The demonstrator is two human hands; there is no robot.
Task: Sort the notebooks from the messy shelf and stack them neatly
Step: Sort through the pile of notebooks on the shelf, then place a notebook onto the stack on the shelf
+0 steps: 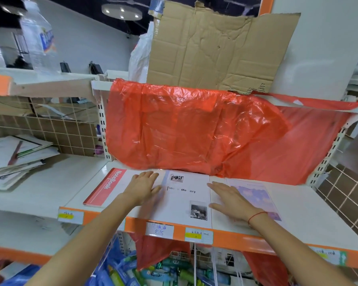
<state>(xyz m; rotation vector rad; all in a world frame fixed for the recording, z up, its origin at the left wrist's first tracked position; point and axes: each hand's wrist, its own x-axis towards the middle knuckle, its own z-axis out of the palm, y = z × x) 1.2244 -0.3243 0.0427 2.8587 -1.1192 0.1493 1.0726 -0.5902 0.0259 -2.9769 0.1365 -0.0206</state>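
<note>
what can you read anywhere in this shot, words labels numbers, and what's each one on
"NoteBook": red band of the left notebook.
"Time Memory", partly blurred: white notebook between the left hand and right hand.
"85", handwritten: white price tag on the shelf edge.
Yellow price tags, purple notebook, water bottle label, cardboard print: too blurred to read.

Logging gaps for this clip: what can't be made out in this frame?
- Head view: shelf's back wall, hidden by the red plastic sheet.
- Middle notebook: title partly unreadable; left edge covered by the blurred left hand.
- Purple notebook: partly under the right hand; print too small.
- Messy pile: cut by the left edge.
- Price tags: writing illegible.
</note>
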